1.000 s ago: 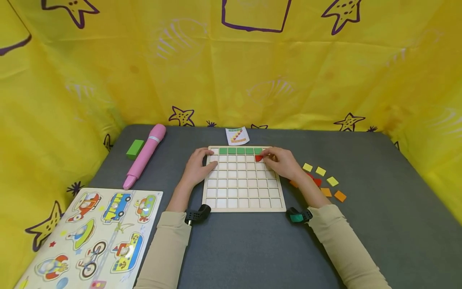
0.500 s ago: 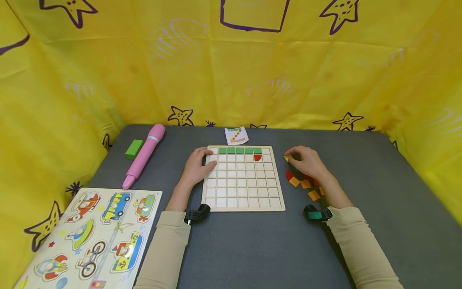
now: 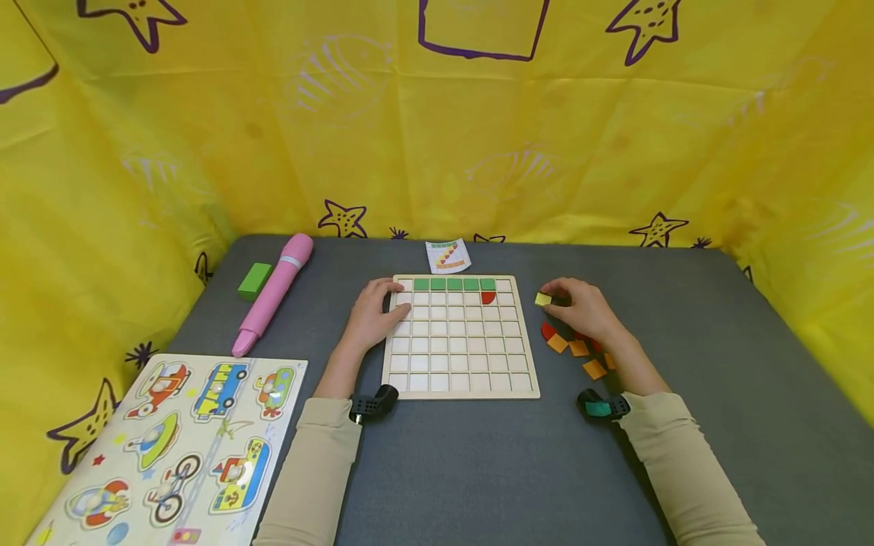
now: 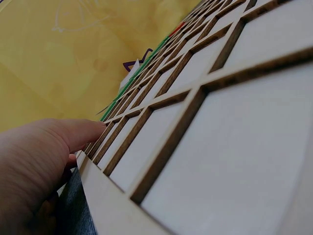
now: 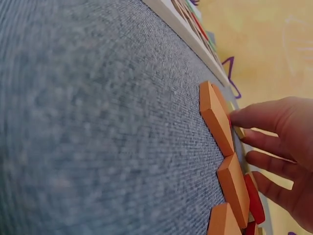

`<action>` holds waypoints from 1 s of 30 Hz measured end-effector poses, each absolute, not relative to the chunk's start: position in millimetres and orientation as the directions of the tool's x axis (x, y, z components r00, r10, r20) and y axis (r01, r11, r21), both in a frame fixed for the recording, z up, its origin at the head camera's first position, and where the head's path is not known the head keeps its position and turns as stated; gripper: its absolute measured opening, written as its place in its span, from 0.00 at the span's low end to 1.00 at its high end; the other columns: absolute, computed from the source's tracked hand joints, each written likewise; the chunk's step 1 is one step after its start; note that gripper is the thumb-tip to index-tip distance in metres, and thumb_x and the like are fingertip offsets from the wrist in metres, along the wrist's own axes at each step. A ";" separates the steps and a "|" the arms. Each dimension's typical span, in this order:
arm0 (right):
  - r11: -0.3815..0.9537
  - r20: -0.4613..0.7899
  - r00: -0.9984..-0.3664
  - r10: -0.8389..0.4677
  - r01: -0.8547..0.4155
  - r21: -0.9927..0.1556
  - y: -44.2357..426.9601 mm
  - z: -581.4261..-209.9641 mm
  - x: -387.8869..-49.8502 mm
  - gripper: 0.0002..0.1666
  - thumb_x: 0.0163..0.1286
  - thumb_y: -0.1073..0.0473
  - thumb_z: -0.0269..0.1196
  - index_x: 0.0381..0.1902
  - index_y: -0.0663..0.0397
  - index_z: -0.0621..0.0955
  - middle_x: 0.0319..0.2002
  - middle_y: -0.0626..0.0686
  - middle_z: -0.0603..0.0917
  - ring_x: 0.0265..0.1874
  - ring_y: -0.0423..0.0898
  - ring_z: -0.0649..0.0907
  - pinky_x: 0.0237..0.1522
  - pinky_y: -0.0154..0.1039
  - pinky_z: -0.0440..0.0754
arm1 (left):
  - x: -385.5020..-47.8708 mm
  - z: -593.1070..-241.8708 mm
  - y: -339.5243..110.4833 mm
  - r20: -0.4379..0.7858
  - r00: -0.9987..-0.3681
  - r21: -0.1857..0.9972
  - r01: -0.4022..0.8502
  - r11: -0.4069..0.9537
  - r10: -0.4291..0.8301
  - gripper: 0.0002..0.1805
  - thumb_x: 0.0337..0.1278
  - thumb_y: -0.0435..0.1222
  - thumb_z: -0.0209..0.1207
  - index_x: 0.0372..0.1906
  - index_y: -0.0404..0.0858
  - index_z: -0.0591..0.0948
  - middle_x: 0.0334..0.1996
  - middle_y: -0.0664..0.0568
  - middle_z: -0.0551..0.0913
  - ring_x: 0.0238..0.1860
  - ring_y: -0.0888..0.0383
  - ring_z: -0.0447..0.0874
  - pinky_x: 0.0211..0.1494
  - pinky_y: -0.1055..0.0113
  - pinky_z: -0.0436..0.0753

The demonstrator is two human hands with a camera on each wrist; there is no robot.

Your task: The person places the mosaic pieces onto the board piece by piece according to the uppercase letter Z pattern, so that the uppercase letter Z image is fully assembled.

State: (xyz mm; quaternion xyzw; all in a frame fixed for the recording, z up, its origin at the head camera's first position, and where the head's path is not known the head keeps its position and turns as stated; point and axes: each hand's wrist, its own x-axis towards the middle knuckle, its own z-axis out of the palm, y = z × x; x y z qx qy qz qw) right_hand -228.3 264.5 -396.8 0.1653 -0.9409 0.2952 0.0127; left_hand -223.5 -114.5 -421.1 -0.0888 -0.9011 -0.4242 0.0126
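My left hand [image 3: 372,315] rests on the left edge of the wooden grid board [image 3: 439,396], its thumb and a finger touching the board near the top left corner. In the left wrist view, the thumb reaches straight over the rim. Several green tiles [image 3: 454,285] fill part of the board's top row. Below the right end of that row lies a red quarter-circle tile [image 3: 488,297]. Right of the board, my right hand [image 3: 584,307] pinches a yellow tile [image 3: 542,299] between thumb and finger. In the right wrist view, the hand largely hides this tile.
Orange tiles [image 3: 594,369] and red tiles [image 3: 548,331] lie by the right forearm, which partly hides them. A small pattern card [image 3: 448,257] lies behind the board. Leftward are a pink microphone-shaped toy [image 3: 272,296], a green block [image 3: 255,281] and a vehicle puzzle [image 3: 179,440].
My right hand has let go of the red tile on the board, moved right and taken a yellow tile, whose top now shows more. My left hand has stayed put.
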 end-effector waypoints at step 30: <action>0.634 0.119 -0.815 -0.567 -0.523 -0.569 167.8 -382.1 -255.8 0.09 0.61 0.66 0.69 0.40 0.62 0.84 0.37 0.54 0.84 0.37 0.49 0.82 0.42 0.45 0.82 | -224.7 -423.0 -116.0 0.094 -0.982 0.765 0.175 0.620 0.161 0.22 0.66 0.41 0.59 0.60 0.35 0.76 0.68 0.40 0.64 0.70 0.42 0.58 0.71 0.45 0.57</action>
